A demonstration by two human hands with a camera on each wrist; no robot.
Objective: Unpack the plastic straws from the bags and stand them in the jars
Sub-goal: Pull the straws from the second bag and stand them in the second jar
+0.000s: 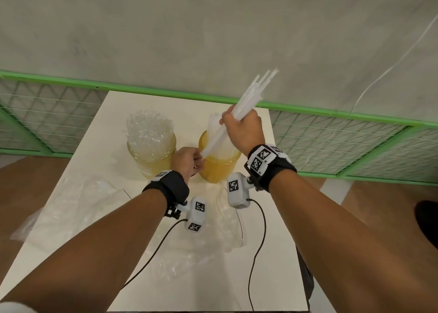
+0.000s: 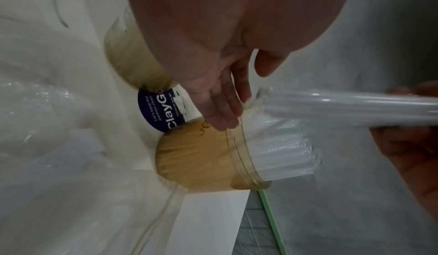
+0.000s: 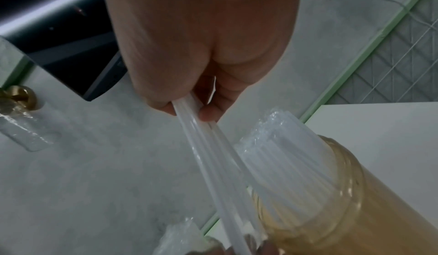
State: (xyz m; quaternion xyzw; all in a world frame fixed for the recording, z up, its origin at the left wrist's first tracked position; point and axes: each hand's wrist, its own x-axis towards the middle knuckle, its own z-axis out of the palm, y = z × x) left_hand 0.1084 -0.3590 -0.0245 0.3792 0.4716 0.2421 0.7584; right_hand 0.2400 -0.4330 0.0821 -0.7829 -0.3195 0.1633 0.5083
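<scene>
Right hand [image 1: 244, 129] closed around a bundle of thin smooth white straws [image 1: 239, 113] tilted toward 1 o'clock, left hand [image 1: 187, 161] with straight fingers touching its lower ends, above the round amber jar [image 1: 218, 168] already full, crumpled clear bags [image 1: 71, 206] at 7 o'clock.

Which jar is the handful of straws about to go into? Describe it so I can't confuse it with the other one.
On the white table in front of the green mesh fence stand two amber jars. The target is the right jar, directly below the right hand holding the straw bundle. Its standing straws leave room at the mouth, while the left jar is packed full.
</scene>
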